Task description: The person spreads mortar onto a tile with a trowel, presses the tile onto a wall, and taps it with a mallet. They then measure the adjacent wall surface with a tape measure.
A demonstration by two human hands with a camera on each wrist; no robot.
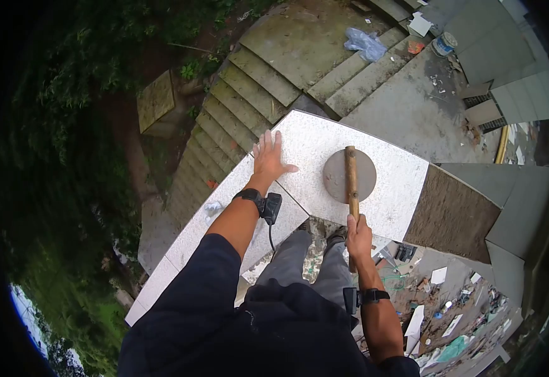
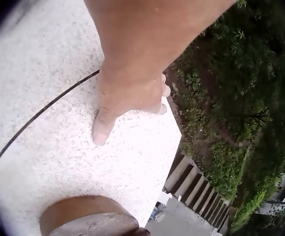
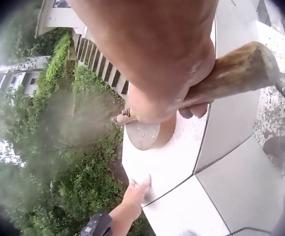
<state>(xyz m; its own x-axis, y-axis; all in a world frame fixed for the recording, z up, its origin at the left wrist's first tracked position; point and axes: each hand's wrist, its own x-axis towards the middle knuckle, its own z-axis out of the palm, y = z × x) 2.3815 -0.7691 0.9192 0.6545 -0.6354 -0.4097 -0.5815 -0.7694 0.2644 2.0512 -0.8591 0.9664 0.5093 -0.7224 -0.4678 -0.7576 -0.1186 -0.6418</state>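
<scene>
Right hand (image 1: 358, 235): grip wrapped round the near end of a rough wooden handle (image 1: 351, 179). The handle runs to a round, flat-faced mallet head (image 1: 337, 176), grey-brown, resting on a speckled white stone slab (image 1: 387, 188). Left hand (image 1: 269, 157): flat, fingers straight, pressing the same slab near its far corner. A thin dark joint (image 2: 44, 110) separates it from the neighbouring slab (image 1: 192, 232). Beyond the slab's outer edge: open drop to mossy concrete steps (image 1: 249, 94) and green bushes (image 2: 241, 98).

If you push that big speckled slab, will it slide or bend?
The slab looks like thick stone, so probably stiff and heavy. The left hand presses flat on it; it likely won't slide easily. The mallet rests on it.
</scene>
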